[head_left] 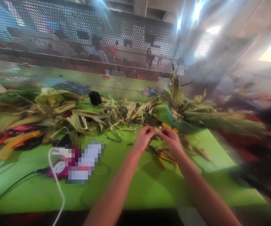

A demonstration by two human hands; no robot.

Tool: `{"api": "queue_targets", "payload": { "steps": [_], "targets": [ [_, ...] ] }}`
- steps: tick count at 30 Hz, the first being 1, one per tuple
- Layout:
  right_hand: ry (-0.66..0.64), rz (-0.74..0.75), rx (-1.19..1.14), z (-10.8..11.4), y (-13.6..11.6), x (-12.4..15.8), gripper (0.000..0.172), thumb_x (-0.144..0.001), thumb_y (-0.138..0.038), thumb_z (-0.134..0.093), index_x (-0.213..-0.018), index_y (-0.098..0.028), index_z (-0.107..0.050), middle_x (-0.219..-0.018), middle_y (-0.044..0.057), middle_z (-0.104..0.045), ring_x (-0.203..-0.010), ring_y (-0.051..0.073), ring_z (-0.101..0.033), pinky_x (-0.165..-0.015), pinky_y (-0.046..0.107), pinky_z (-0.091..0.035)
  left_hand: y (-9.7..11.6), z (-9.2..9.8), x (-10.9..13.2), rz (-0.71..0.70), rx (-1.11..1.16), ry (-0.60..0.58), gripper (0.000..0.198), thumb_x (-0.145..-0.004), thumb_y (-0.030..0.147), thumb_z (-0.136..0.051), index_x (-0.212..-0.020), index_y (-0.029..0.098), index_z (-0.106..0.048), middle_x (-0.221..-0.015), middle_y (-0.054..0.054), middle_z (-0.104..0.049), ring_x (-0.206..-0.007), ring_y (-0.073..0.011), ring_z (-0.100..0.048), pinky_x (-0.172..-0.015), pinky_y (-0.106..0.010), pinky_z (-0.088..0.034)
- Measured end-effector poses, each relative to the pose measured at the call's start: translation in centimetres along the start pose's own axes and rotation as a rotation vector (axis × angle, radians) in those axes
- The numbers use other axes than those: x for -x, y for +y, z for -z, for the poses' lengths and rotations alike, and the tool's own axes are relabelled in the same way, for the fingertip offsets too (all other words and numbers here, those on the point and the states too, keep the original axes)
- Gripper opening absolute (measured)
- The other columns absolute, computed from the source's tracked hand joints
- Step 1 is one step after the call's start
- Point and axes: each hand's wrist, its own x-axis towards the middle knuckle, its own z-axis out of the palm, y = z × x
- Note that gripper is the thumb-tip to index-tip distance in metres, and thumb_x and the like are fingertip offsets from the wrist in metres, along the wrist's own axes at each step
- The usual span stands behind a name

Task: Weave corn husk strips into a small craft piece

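Note:
My left hand (145,137) and my right hand (169,137) meet over the green table (116,191). Between their fingertips is a small pale yellowish piece (157,130), perhaps a bit of corn husk; blur hides its exact shape. Both hands are closed in a pinch on it. Just below them, a pair of scissors or pliers with orange-yellow handles (167,160) lies on the table. Behind the hands spreads a heap of dry corn husks (126,110).
More husks (55,100) cover the left back. At left lie a yellow-orange tool (15,142), a purple power strip (61,166) with a white cable (57,185), and a blurred-out phone-like item (88,160). A green basket (182,121) holds husks at right. A perforated metal screen (79,56) stands behind.

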Motion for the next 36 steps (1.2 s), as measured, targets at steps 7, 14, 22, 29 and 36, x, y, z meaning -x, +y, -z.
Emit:
{"api": "queue_targets", "payload": {
  "steps": [7,14,22,29,36],
  "targets": [
    [0.041,0.048,0.027,-0.1,0.2,-0.1,0.026,-0.075,-0.038,-0.069,-0.071,-0.020,-0.051,-0.064,-0.004,-0.045,-0.060,0.012,-0.040,-0.058,0.026,-0.034,-0.5,-0.3,0.1,0.103,0.114,-0.029,0.040,-0.056,0.042,-0.083,-0.070,0.014,-0.057,-0.068,0.002,-0.061,-0.058,-0.0089,-0.056,-0.062,-0.026,-0.050],
    [0.034,0.011,-0.068,0.3,0.0,-0.2,0.024,-0.079,-0.041,-0.067,-0.075,-0.019,-0.057,-0.064,-0.003,-0.051,-0.060,0.012,-0.043,-0.058,0.026,-0.035,0.6,0.1,0.3,0.047,-0.023,-0.062,0.037,-0.058,0.032,-0.083,-0.084,0.014,-0.066,-0.074,0.001,-0.064,-0.070,-0.0101,-0.057,-0.071,-0.024,-0.045],
    [0.024,-0.026,-0.171,0.3,0.9,-0.4,0.025,-0.074,-0.041,-0.073,-0.073,-0.020,-0.059,-0.063,-0.004,-0.050,-0.058,0.011,-0.041,-0.057,0.025,-0.033,0.4,0.3,0.1,0.029,-0.062,-0.061,0.038,-0.058,0.032,-0.083,-0.087,0.013,-0.066,-0.075,0.000,-0.064,-0.070,-0.0103,-0.055,-0.070,-0.025,-0.043],
    [-0.042,-0.071,-0.265,0.2,0.9,-0.2,0.019,-0.076,-0.037,-0.071,-0.078,-0.021,-0.061,-0.068,-0.003,-0.052,-0.061,0.012,-0.044,-0.058,0.025,-0.035,0.8,0.4,0.2,0.044,0.026,-0.049,0.036,-0.059,0.029,-0.082,-0.087,0.014,-0.066,-0.081,-0.002,-0.067,-0.074,-0.0111,-0.058,-0.073,-0.026,-0.045],
    [-0.026,-0.075,-0.234,0.5,2.0,-0.7,0.023,-0.071,-0.036,-0.075,-0.076,-0.020,-0.059,-0.069,-0.003,-0.053,-0.062,0.011,-0.045,-0.059,0.025,-0.035,0.2,0.2,0.0,-0.014,0.005,-0.043,0.031,-0.060,0.026,-0.081,-0.085,0.013,-0.067,-0.081,-0.002,-0.068,-0.073,-0.0116,-0.058,-0.073,-0.027,-0.046]
  ]
}}
